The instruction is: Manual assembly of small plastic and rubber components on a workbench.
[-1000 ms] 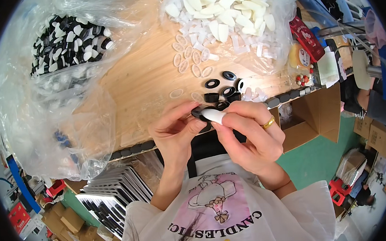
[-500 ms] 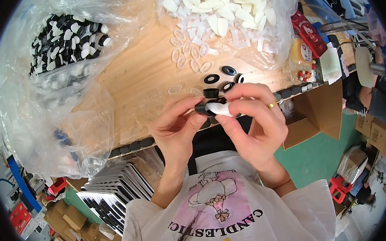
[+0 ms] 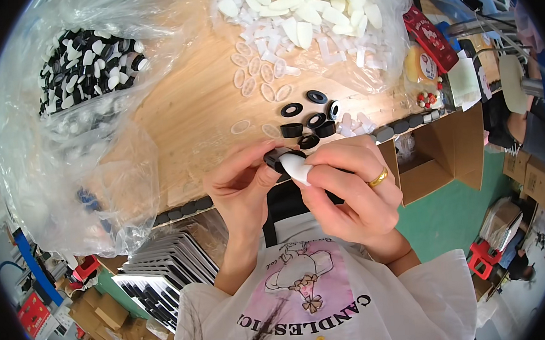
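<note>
Between finger and thumb, my left hand (image 3: 238,178) pinches a small black oval plastic ring (image 3: 275,159). My right hand (image 3: 352,186) grips a smooth white oval piece (image 3: 295,167), its far end pressed against the ring. Both pieces touch just in front of the table's near edge; my fingers cover parts of them. Just beyond lie several loose black rings (image 3: 291,110), some flat and some on their side. Clear oval rings (image 3: 266,74) are scattered farther back on the wooden table (image 3: 183,107).
A plastic bag (image 3: 112,134) at the left holds many black-and-white pieces (image 3: 88,66). White oval pieces (image 3: 305,6) are heaped at the back. A red box (image 3: 431,39) stands at the right. Below the table are an open cardboard box (image 3: 440,171) and stacked trays (image 3: 159,272).
My hands have moved slightly left, holding the black ring and white piece. The white piece is now turned more downward, and more loose black rings show beyond my fingers.
</note>
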`<state>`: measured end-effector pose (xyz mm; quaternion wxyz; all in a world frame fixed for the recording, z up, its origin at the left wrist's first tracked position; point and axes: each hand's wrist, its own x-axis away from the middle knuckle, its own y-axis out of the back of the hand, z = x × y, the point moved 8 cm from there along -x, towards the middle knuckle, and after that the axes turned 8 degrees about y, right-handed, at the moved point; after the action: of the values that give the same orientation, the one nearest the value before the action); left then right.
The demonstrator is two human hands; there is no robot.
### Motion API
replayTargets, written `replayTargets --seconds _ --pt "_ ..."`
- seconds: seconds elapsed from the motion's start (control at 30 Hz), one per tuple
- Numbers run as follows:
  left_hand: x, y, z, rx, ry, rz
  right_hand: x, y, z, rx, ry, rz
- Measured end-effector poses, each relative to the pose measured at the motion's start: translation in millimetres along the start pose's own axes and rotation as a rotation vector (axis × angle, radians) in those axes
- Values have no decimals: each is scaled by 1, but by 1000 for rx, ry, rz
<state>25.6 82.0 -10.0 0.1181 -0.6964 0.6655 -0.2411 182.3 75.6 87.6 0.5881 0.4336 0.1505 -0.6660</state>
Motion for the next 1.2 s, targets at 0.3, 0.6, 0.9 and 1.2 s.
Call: replayTargets --seconds 0.3,0.6,0.9,1.2 --pt "2 4 0 -50 -21 -59 -2 0 5 47 99 17" --pt "2 -2 -5 -74 -18 -39 2 -1 -25 -232 -235 87" --pt "-3 -7 -8 -144 -8 -21 35 -20 -45 -644 -630 67" --pt "10 -33 -33 -541 -253 -24 41 -19 -53 -733 -713 -60"
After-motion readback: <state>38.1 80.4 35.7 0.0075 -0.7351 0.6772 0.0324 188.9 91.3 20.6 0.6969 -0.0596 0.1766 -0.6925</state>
